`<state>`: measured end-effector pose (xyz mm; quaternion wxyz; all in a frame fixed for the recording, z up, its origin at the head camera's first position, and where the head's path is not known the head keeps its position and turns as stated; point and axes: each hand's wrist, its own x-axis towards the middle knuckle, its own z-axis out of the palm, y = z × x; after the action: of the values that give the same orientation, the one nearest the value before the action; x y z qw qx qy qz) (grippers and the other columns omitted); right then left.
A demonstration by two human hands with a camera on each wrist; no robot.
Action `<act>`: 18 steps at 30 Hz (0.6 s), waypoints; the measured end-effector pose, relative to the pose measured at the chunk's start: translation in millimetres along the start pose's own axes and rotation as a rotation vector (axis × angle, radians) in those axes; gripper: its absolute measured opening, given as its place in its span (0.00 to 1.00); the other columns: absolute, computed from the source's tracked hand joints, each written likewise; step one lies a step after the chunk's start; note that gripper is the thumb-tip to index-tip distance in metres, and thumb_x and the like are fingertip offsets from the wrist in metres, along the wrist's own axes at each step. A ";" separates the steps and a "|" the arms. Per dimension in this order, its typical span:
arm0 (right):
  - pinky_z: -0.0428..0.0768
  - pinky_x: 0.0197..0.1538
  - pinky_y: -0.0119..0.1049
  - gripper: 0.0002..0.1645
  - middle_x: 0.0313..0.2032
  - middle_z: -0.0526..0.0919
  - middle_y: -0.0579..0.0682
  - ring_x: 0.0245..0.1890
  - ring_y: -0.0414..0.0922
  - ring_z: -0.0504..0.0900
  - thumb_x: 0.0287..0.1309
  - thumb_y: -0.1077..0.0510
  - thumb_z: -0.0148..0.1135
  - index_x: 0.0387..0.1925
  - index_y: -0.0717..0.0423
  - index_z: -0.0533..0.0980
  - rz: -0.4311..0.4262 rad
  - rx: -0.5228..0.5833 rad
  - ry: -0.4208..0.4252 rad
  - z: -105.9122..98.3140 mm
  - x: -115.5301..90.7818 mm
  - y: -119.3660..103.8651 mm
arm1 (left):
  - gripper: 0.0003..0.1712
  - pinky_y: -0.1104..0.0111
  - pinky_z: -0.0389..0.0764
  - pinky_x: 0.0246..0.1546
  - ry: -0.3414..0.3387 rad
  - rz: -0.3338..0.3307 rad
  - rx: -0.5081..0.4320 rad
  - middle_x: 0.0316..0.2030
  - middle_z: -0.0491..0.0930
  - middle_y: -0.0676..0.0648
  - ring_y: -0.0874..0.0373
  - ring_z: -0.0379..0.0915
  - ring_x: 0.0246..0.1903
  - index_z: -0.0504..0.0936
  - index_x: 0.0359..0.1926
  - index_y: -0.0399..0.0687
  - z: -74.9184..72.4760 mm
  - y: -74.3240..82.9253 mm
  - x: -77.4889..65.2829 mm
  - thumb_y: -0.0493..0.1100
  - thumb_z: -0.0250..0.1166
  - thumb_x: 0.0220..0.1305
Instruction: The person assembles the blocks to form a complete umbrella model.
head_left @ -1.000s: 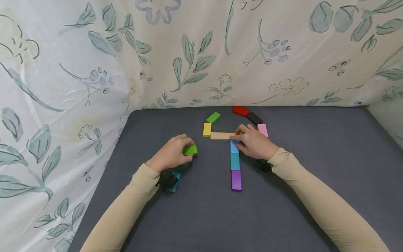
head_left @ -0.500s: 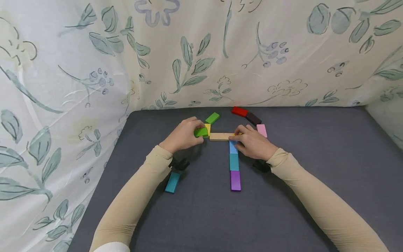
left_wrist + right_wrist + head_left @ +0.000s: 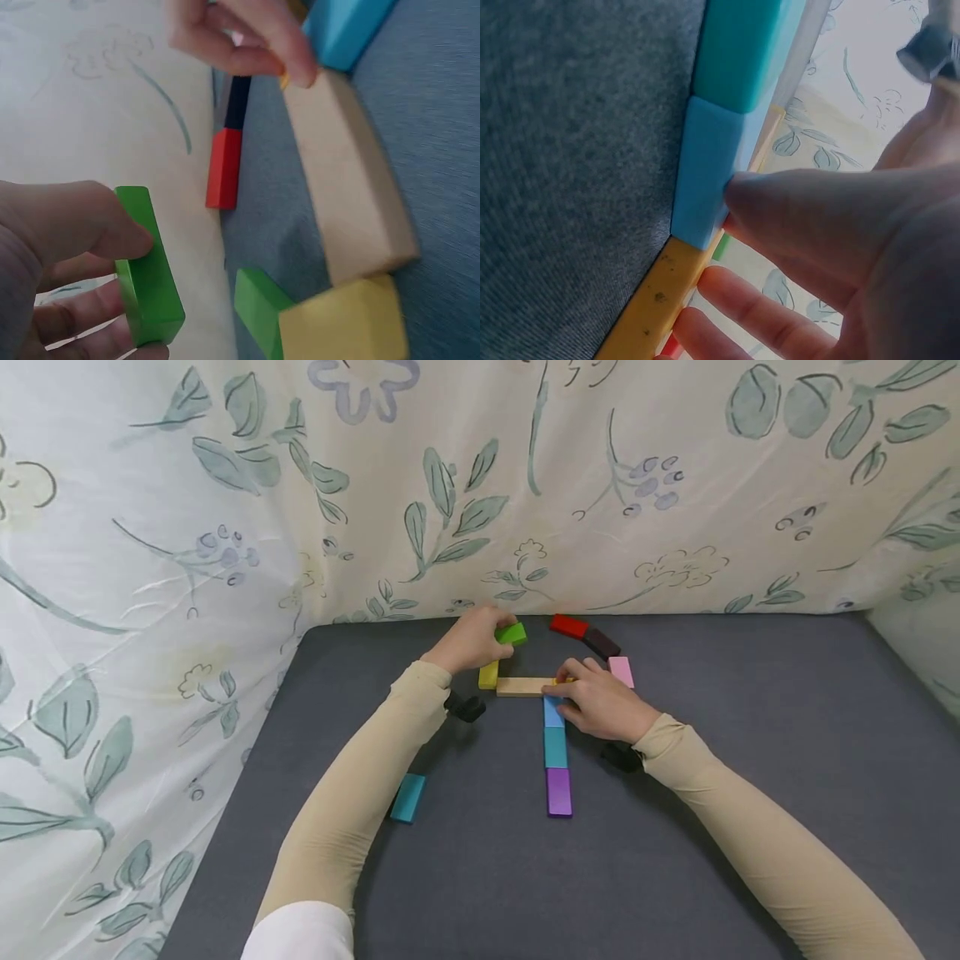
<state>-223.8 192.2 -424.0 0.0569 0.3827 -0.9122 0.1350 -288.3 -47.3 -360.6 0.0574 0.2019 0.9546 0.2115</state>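
Observation:
My left hand [image 3: 472, 639] grips a green block [image 3: 154, 277] between thumb and fingers, raised near the far left of the block outline. Below it in the left wrist view, another green block [image 3: 257, 304] lies beside the yellow block [image 3: 341, 322]. My right hand [image 3: 606, 703] rests where the plain wooden block [image 3: 519, 687], the blue block [image 3: 709, 169] and the orange block [image 3: 649, 300] meet. In the right wrist view its thumb touches the blue block and its curled fingers lie along the orange block's edge. My palm hides most of the orange block in the head view.
A teal block [image 3: 555, 747] and a purple block [image 3: 558, 792] continue the column toward me. Red [image 3: 568, 626], black [image 3: 602, 643] and pink [image 3: 621, 672] blocks curve at the back right. One loose teal block [image 3: 407, 798] lies left. Patterned cloth [image 3: 637, 527] hangs behind the dark table [image 3: 712, 860].
My left hand has carried the green block away from me and to the right, past the yellow block toward the far green block. The right hand has stayed in place.

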 end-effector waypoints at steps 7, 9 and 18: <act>0.74 0.40 0.42 0.21 0.49 0.80 0.59 0.39 0.52 0.72 0.62 0.61 0.72 0.57 0.56 0.86 0.006 -0.003 0.005 0.2 0.2 0.2 | 0.26 0.59 0.78 0.61 -0.007 0.011 -0.019 0.60 0.79 0.40 0.49 0.75 0.55 0.79 0.67 0.40 2.1 1.8 38.1 0.40 0.67 0.70; 0.75 0.41 0.42 0.20 0.49 0.80 0.59 0.39 0.52 0.72 0.62 0.61 0.72 0.57 0.56 0.86 0.005 -0.006 0.009 0.5 0.8 0.2 | 0.26 0.58 0.77 0.63 -0.002 0.006 -0.022 0.60 0.79 0.40 0.49 0.74 0.58 0.79 0.66 0.40 3.0 0.9 47.1 0.41 0.67 0.70; 0.76 0.39 0.43 0.20 0.49 0.80 0.59 0.39 0.52 0.73 0.63 0.62 0.71 0.57 0.55 0.86 0.005 -0.002 0.015 0.1 1.6 -0.3 | 0.25 0.59 0.76 0.62 0.009 -0.023 0.025 0.59 0.80 0.44 0.51 0.75 0.58 0.81 0.65 0.44 11.0 -2.4 82.1 0.45 0.70 0.70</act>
<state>-224.6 190.8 -423.7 0.0640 0.3795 -0.9128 0.1370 -361.9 -11.5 -373.5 0.0532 0.1905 0.9596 0.1999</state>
